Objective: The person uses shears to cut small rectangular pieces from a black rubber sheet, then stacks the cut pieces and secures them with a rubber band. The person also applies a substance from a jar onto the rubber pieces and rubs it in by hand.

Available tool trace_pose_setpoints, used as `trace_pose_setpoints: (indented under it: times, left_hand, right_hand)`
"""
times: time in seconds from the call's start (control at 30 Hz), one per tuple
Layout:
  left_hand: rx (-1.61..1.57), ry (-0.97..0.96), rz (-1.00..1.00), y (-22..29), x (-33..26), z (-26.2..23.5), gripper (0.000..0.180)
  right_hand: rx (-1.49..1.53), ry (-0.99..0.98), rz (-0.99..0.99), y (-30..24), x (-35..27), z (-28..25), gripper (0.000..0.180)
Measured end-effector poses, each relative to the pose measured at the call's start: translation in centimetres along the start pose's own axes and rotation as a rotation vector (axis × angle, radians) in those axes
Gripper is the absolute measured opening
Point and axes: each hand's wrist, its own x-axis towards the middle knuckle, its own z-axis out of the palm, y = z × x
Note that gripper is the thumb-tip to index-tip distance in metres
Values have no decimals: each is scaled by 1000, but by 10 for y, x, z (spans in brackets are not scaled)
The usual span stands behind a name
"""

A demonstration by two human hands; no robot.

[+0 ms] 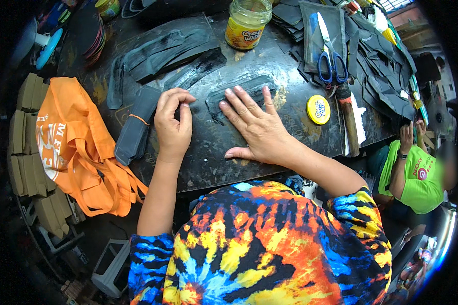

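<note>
My right hand [256,122] lies flat with its fingers spread, pressing on a dark curved-edged piece of sheet material [241,89] on the black tabletop. Beside it, my left hand [173,122] is loosely curled; nothing shows between thumb and fingers. Just left of that hand is a bundle of black strips [133,129] held by a rubber band [139,119]. Beyond the hands lie larger black pieces [168,48], with shiny smears on some. A glass jar with a yellow label [246,25] stands open at the far side, its yellow lid [318,109] to the right of my right hand.
Blue-handled scissors [331,56] lie on black sheets at the right, near a wooden-handled tool [349,122]. Stacked black pieces [379,76] cover the table's right end. An orange bag [79,137] hangs at the left by cardboard boxes [28,152]. A person in green [412,175] is at right.
</note>
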Motion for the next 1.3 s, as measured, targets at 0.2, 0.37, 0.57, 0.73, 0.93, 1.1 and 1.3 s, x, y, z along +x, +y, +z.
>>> trace_pose_setpoints:
  times: [0.2, 0.37, 0.57, 0.73, 0.93, 1.1, 1.3]
  left_hand:
    - [8, 0, 7, -1, 0, 0, 14]
    - [-9, -12, -12, -3, -1, -1, 13]
    - [-24, -18, -35, -2, -1, -2, 13]
    - [-7, -7, -29, -2, 1, -2, 13]
    - [-13, -9, -39, -3, 1, -2, 13]
    - [-22, -15, -59, -5, 1, -2, 13]
    - [-10, -9, -31, -5, 0, -3, 13]
  right_hand:
    - [199, -115, -55, -1, -6, -18, 95]
    - [178, -39, 114, 21, -9, -33, 93]
    - [18, 42, 28, 10, -1, 3, 102]
    - [68, 50, -78, -1, 6, 3, 97]
    - [344, -70, -14, 7, -8, -34, 81]
    - [64, 45, 143, 12, -16, -24, 97]
    - [114, -8, 21, -13, -10, -2, 95]
